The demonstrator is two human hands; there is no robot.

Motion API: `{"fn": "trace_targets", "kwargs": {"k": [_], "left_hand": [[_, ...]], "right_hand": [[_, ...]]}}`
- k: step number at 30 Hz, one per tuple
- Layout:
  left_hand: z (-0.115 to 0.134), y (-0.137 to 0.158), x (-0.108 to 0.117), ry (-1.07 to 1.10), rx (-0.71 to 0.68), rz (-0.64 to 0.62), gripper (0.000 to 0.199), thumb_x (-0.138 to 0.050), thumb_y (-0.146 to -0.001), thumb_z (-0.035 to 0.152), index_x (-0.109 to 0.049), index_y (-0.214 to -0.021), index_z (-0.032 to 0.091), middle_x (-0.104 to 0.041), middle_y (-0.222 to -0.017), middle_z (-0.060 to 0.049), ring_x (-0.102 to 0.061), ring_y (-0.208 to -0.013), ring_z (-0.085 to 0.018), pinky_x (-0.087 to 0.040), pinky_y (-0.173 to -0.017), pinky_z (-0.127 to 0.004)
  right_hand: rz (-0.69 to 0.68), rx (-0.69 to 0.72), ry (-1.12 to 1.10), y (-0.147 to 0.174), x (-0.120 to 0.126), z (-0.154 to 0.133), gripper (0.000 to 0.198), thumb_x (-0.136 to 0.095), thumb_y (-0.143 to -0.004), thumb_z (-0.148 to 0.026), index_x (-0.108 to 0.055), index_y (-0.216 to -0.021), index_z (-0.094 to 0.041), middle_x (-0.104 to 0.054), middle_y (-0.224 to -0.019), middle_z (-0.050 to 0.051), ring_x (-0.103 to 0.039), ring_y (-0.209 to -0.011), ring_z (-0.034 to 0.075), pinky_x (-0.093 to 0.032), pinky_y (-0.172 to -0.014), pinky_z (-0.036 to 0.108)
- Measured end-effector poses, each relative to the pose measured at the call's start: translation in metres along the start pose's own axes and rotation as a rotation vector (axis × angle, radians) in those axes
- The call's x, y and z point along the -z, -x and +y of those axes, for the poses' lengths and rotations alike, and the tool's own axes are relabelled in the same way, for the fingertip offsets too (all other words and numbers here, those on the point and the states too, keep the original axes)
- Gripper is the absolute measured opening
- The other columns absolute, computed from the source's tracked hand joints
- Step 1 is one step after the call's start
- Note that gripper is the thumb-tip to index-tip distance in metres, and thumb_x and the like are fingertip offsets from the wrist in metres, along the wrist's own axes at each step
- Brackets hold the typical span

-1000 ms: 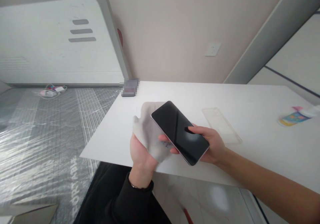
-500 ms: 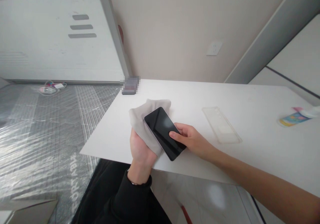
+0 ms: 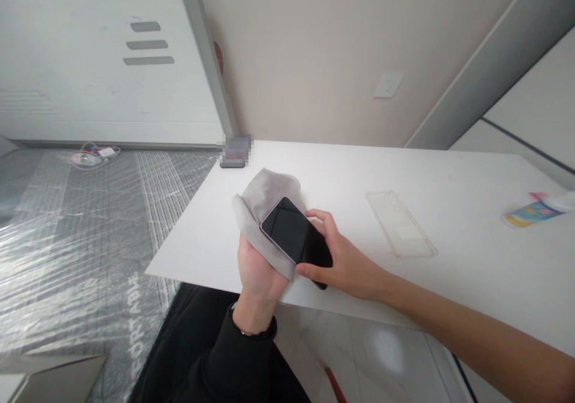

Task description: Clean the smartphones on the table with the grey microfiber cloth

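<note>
My left hand (image 3: 259, 271) is palm up near the table's front edge, with a light grey cloth (image 3: 269, 187) draped over its fingers, which are hidden beneath. Against the cloth lies a black smartphone (image 3: 287, 230), screen up and tilted diagonally. My right hand (image 3: 339, 256) grips the lower part of the phone from the right, thumb on the near long edge and fingers on the far edge. To the right, a clear phone case (image 3: 401, 224) lies flat on the white table (image 3: 332, 166).
A bottle with a colourful label (image 3: 534, 212) stands at the table's right side. At the back left corner sits a small dark blurred object (image 3: 236, 153). A wall socket (image 3: 387, 84) is behind the table. Plastic-wrapped bedding (image 3: 103, 229) extends on the left.
My right thumb has moved off the screen to the phone's near edge, and the fingers now reach over its far side. The cloth's upper part has shifted and bunched upward.
</note>
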State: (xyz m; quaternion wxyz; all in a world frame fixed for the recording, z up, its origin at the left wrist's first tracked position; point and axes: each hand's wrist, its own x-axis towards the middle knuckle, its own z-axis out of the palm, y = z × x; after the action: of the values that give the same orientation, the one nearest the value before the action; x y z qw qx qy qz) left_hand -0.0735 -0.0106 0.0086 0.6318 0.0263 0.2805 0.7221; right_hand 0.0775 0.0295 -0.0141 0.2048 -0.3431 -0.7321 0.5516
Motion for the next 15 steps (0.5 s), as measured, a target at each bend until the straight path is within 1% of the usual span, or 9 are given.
{"fn": "trace_targets", "kwargs": {"k": [2,4,7,9,10,13,15], "left_hand": [[0.001,-0.0004,0.001,0.004,-0.023,-0.003,0.052,-0.041,-0.107,0.054,-0.077,-0.113,0.018,-0.08,-0.089,-0.007,-0.078,-0.102,-0.027,-0.061,-0.102,-0.044],[0.003,-0.0001,-0.0007,0.017,-0.056,0.004,0.053,-0.039,-0.107,0.055,-0.077,-0.115,0.018,-0.081,-0.092,-0.008,-0.078,-0.105,-0.027,-0.06,-0.102,-0.043],[0.0067,0.0011,-0.005,0.043,-0.071,0.055,0.058,-0.03,-0.11,0.051,-0.076,-0.12,0.017,-0.081,-0.09,-0.008,-0.078,-0.1,-0.027,-0.06,-0.102,-0.044],[0.0082,0.0011,-0.0064,0.045,-0.063,0.084,0.06,-0.027,-0.111,0.049,-0.077,-0.117,0.016,-0.08,-0.087,-0.008,-0.079,-0.098,-0.026,-0.061,-0.101,-0.044],[0.0084,0.0008,-0.0064,0.038,-0.06,0.085,0.06,-0.027,-0.111,0.048,-0.078,-0.114,0.017,-0.081,-0.086,-0.008,-0.079,-0.098,-0.026,-0.061,-0.101,-0.043],[0.0055,-0.001,-0.0054,-0.015,-0.048,0.049,0.051,-0.035,-0.111,0.043,-0.08,-0.109,0.019,-0.082,-0.091,-0.007,-0.078,-0.107,-0.026,-0.06,-0.103,-0.04],[0.0015,-0.0019,-0.005,-0.054,-0.026,0.038,0.047,-0.036,-0.111,0.039,-0.079,-0.113,0.02,-0.083,-0.097,-0.007,-0.077,-0.113,-0.026,-0.058,-0.106,-0.039]], "right_hand": [[0.03,0.057,0.076,0.0006,-0.0005,-0.0003,0.088,-0.079,-0.083,-0.05,-0.022,-0.145,-0.027,-0.059,-0.144,0.021,-0.061,-0.131,0.039,-0.048,-0.106,0.058],[0.054,0.129,0.15,0.001,-0.0003,0.0005,0.089,-0.08,-0.082,-0.046,-0.023,-0.147,-0.026,-0.058,-0.147,0.022,-0.061,-0.132,0.04,-0.049,-0.106,0.058],[0.021,0.196,0.251,0.0017,0.0011,0.002,0.089,-0.082,-0.08,-0.049,-0.03,-0.149,-0.027,-0.055,-0.153,0.021,-0.062,-0.132,0.04,-0.051,-0.105,0.058],[0.004,0.228,0.305,0.0019,0.0021,0.0026,0.085,-0.081,-0.081,-0.048,-0.036,-0.149,-0.027,-0.054,-0.154,0.019,-0.064,-0.131,0.039,-0.052,-0.105,0.056],[0.016,0.238,0.326,0.0017,0.0026,0.0028,0.082,-0.08,-0.081,-0.045,-0.038,-0.149,-0.027,-0.056,-0.153,0.018,-0.064,-0.13,0.038,-0.053,-0.104,0.055],[0.117,0.234,0.357,-0.0003,0.0044,0.0029,0.076,-0.077,-0.081,-0.036,-0.043,-0.149,-0.028,-0.061,-0.148,0.015,-0.067,-0.127,0.036,-0.055,-0.101,0.052],[0.195,0.207,0.36,-0.0022,0.0061,0.0025,0.075,-0.076,-0.08,-0.034,-0.045,-0.148,-0.029,-0.064,-0.146,0.014,-0.067,-0.127,0.036,-0.054,-0.102,0.052]]}}
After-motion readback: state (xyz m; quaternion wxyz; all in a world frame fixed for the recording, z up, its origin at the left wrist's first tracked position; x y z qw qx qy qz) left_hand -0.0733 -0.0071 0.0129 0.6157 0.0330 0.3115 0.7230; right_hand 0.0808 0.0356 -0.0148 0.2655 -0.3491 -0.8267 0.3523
